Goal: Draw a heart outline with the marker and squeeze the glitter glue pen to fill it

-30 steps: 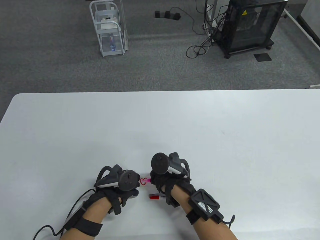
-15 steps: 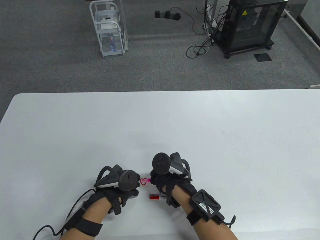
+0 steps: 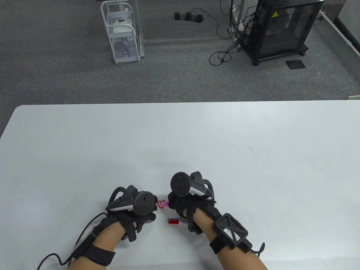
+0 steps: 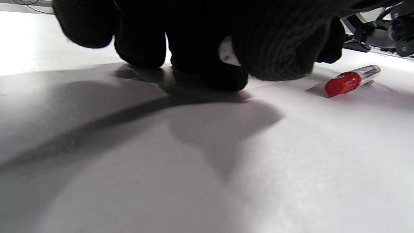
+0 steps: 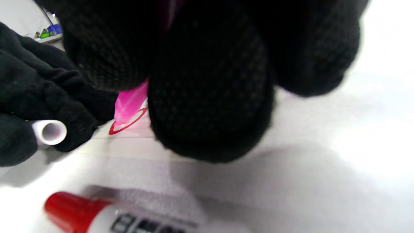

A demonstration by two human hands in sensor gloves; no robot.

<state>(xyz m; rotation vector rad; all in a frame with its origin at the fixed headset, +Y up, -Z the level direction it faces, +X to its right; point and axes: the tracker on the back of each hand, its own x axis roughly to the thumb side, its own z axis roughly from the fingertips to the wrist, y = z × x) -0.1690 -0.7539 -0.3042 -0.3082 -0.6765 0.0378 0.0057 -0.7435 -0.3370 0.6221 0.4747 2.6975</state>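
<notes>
A small red heart outline [image 3: 161, 204] is drawn on a white slip of paper [image 5: 129, 152] near the table's front edge. My right hand [image 3: 180, 205] grips a pink glitter glue pen [image 5: 129, 102], whose tip touches the heart outline [image 5: 127, 124]. My left hand [image 3: 146, 215] lies just left of the heart. Its fingers [image 4: 139, 42] rest on the paper, and it pinches a small white cap [image 5: 49, 132]. The red-capped marker [image 3: 175, 222] lies on the table below the heart, under my right wrist, and nothing holds it.
The white table [image 3: 225, 140] stretches far to the back and both sides. Beyond it on the grey carpet stand a white wire trolley [image 3: 122, 33], a black cabinet [image 3: 281, 28] and loose cables [image 3: 225, 53].
My right hand has shifted very slightly at the heart with the glue pen. The left hand, the paper and the marker have stayed put.
</notes>
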